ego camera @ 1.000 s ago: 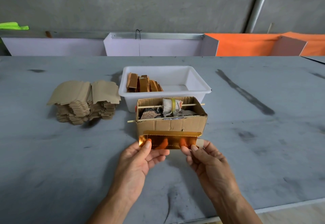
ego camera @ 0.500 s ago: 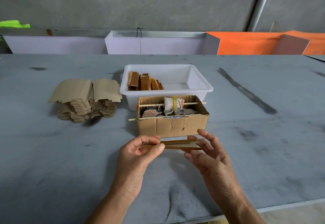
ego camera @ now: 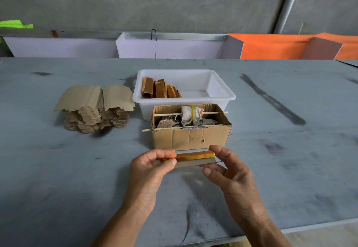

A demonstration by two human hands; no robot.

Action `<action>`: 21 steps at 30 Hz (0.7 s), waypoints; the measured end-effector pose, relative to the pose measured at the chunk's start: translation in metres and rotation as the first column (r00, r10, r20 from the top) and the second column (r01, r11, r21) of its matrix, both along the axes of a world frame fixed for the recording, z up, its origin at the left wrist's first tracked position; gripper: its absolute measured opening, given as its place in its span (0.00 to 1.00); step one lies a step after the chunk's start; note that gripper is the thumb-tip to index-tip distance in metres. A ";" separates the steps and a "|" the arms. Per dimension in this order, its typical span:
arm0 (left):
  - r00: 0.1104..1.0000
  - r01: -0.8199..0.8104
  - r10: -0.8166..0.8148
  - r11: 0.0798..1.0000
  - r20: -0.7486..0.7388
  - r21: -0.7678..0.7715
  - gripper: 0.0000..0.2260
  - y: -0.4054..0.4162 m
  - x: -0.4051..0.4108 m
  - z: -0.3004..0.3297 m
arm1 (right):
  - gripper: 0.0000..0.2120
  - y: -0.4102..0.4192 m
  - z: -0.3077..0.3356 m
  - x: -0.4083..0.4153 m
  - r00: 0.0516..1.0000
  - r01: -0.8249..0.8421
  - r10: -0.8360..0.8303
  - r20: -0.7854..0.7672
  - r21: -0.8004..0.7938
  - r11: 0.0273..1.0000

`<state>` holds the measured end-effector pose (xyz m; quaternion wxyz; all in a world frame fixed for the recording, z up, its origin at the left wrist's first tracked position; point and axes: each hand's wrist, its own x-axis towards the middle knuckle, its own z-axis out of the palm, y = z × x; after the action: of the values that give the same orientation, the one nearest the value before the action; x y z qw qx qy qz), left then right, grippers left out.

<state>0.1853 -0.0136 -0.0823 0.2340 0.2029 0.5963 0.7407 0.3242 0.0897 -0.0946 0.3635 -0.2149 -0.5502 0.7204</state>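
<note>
A long flat card piece (ego camera: 193,159), shiny gold on one face and grey on the other, is held over the grey table in front of a small cardboard box (ego camera: 190,137). My left hand (ego camera: 150,169) pinches its left end between thumb and fingers. My right hand (ego camera: 230,171) holds its right end, thumb below and fingers above. The piece is partly folded, with a gold strip standing above a grey flap.
The cardboard box holds rags and two thin sticks across its top. Behind it a white plastic tub (ego camera: 220,89) contains several folded gold pieces (ego camera: 160,90). A stack of flat brown card blanks (ego camera: 95,109) lies to the left. Purple and orange bins line the far table edge.
The gold piece was held open and upright with its shiny face toward me. It has been folded down into a narrow strip and turned nearly flat, and both hands have shifted along its ends.
</note>
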 end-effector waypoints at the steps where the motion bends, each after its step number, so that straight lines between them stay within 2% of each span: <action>1: 1.000 -0.012 0.012 1.000 0.022 -0.015 0.13 0.001 0.000 0.000 | 0.26 0.000 -0.001 0.000 1.000 -0.002 0.002 0.004 -0.005 1.000; 7: 0.998 -0.048 0.051 0.996 0.038 -0.075 0.10 0.001 0.000 0.001 | 0.29 -0.002 -0.002 0.000 1.000 0.028 -0.027 0.016 -0.034 0.999; 10: 0.998 -0.035 0.039 0.995 0.039 -0.094 0.13 0.000 -0.001 0.000 | 0.36 -0.003 -0.003 -0.002 0.997 0.070 -0.068 0.030 -0.067 0.995; 12: 0.999 -0.033 0.038 0.991 0.035 -0.128 0.15 0.000 -0.002 -0.001 | 0.37 -0.003 -0.004 -0.003 0.996 0.082 -0.078 0.041 -0.122 0.989; 18: 0.999 -0.027 0.021 0.984 -0.033 -0.174 0.17 0.000 0.002 0.003 | 0.23 -0.006 -0.008 -0.005 0.996 -0.010 -0.013 -0.084 -0.269 0.963; 21: 0.997 0.004 -0.019 0.979 -0.075 -0.202 0.17 0.000 0.005 0.006 | 0.14 -0.008 -0.006 -0.006 0.999 -0.020 0.007 -0.043 -0.295 0.955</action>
<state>0.1900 -0.0139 -0.0766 0.2345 0.2099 0.6756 0.6667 0.3184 0.0817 -0.1007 0.3338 -0.2480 -0.4302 0.8012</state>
